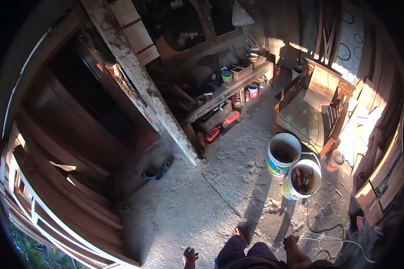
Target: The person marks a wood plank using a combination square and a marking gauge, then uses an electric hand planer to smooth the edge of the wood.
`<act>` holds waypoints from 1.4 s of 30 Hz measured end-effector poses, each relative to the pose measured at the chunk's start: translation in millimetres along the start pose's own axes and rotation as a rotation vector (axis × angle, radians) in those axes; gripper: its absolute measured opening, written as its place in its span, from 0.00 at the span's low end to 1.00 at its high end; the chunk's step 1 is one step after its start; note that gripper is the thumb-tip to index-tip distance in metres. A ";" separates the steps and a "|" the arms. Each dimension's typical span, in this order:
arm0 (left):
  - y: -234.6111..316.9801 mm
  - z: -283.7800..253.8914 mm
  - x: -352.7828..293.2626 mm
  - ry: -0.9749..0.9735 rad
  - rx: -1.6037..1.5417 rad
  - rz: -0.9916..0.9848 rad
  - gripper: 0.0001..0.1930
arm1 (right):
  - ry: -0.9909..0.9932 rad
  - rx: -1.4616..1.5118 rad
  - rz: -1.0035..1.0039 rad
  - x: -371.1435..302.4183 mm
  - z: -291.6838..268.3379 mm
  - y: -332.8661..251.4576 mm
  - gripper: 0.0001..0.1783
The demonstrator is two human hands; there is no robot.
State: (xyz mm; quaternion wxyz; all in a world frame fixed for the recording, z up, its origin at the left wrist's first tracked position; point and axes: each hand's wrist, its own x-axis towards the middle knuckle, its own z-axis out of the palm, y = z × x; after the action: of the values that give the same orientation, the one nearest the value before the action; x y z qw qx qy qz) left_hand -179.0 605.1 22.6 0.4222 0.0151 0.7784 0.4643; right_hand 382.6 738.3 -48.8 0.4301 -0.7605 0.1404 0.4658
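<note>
My left hand is low in the head view, left of my legs, over the concrete floor. It is empty, its fingers apart and slightly bent. On the other side of my knees, my right hand hangs with nothing visible in it and its fingertips apart. Beyond that hand stands a pale bucket with an upright wire handle, and hand tools with red parts lie inside. A second white bucket touches its far left side.
A wooden armchair stands behind the buckets. A cluttered workbench runs along the back. A slanting post rises at centre left, near dark footwear. A cable lies at the lower right, a white railing at the left.
</note>
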 end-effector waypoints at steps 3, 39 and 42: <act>206.2 140.1 95.2 -0.116 0.141 0.327 0.33 | -0.048 -0.168 0.013 54.4 15.4 -46.9 0.15; 761.9 590.5 520.2 0.668 0.686 1.116 0.49 | -0.702 -1.476 -1.159 190.1 1406.5 -230.1 0.17; 760.3 592.6 518.3 0.665 0.688 1.112 0.48 | -0.738 -1.474 -1.182 183.0 1400.6 -228.2 0.17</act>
State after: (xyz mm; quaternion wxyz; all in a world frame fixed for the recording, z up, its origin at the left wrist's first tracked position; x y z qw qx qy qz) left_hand -394.5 1673.6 122.6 -0.1630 0.3980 0.8444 0.3195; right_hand -204.0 2006.8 -355.7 0.0319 -0.5927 -0.7224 0.3548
